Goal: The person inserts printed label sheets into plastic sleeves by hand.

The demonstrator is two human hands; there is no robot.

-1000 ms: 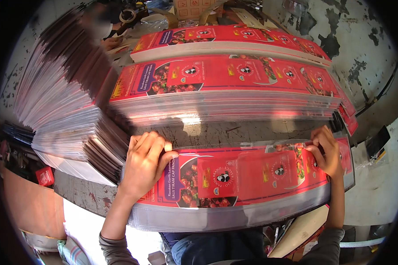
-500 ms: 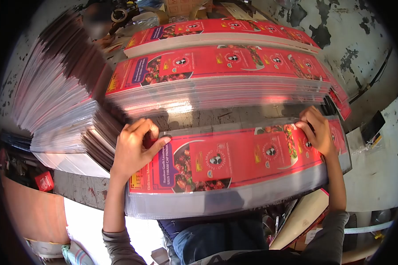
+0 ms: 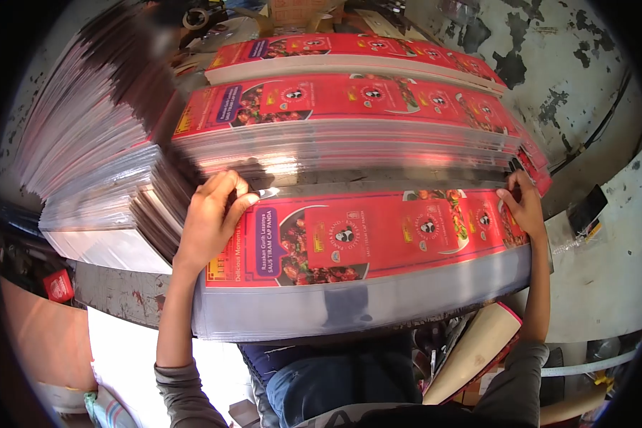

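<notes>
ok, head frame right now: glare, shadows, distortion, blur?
All head view: fisheye bowing in the near printed sheet and middle stack, dark corners; bright glare on that stack's front edge, a white patch at lower left blown out; dark shadow or reflection on the clear plastic strip below the print; a smudgy blur at upper left, beside the tape roll.

Sheet (image 3: 389,246) at front of table (image 3: 118,292), first stack (image 3: 328,103) behind it, second stack (image 3: 349,46) farther back, pile (image 3: 89,182) left, wall (image 3: 560,64) back right
</notes>
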